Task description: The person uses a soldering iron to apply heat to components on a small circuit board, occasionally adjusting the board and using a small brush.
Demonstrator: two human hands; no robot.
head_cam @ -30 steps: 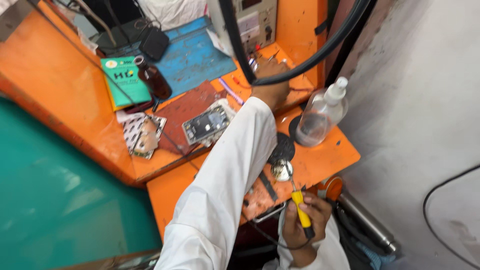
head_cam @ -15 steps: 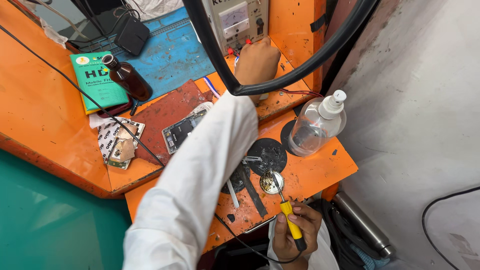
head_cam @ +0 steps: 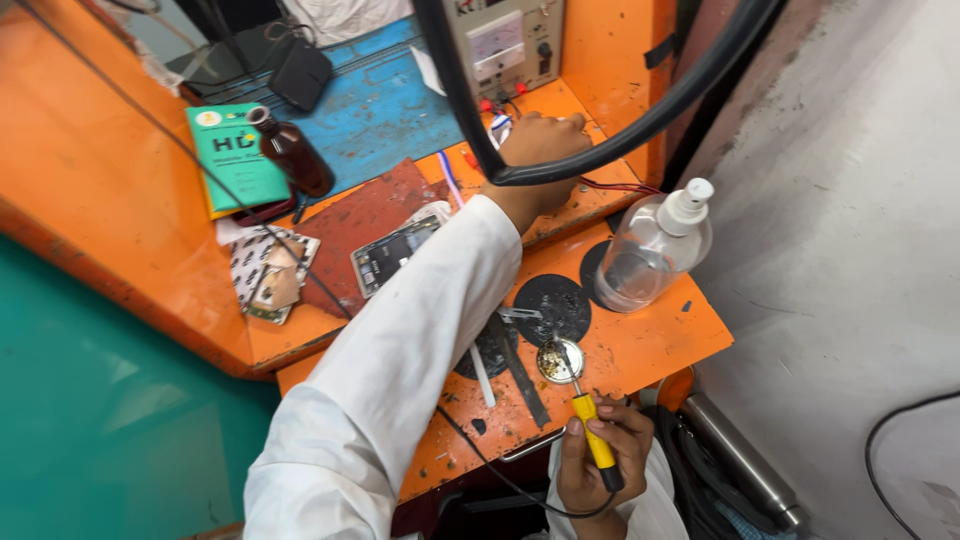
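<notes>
My left hand (head_cam: 540, 150) reaches across the orange bench in a white sleeve. It rests, fingers curled, just below the red terminals of a grey power supply (head_cam: 505, 45); what it grips is hidden. My right hand (head_cam: 600, 462) is at the near edge, closed around a yellow-handled soldering iron (head_cam: 592, 432). The iron's tip sits in a small round tin (head_cam: 556, 362). An opened phone (head_cam: 392, 255) lies on a dark red mat beside my forearm.
A clear pump bottle (head_cam: 655, 250) stands right of two black discs (head_cam: 553, 305). A brown bottle (head_cam: 295, 155) lies on a green booklet (head_cam: 232, 150) at the back left. A thick black hose (head_cam: 640, 125) arcs over the bench. Thin metal tools lie near the tin.
The view has shifted, so the bench sits more to the right and lower. My left hand stays by the power supply. The iron's tip has settled in the tin.
</notes>
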